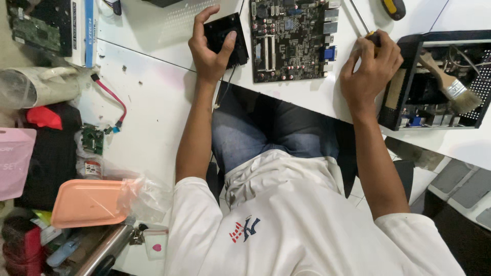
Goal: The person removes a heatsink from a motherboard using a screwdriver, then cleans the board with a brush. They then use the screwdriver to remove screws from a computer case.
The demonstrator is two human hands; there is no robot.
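Note:
My left hand (pixel 208 48) grips a black square cooling fan (pixel 226 37) on the white table, thumb across its top, a thin wire trailing down from it. To its right lies a dark circuit board (pixel 290 38) with ports and slots. My right hand (pixel 369 66) is closed around a screwdriver (pixel 364 24) whose metal shaft points up and left, past the board's right edge. Both forearms reach up from my lap.
A black open computer case (pixel 440 82) holds a paintbrush (pixel 450 84) at right. A second yellow-handled screwdriver (pixel 394 7) lies at top. At left sit a red cable (pixel 110 97), a small green board (pixel 92 139), an orange tray (pixel 84 202), plastic bags and clutter.

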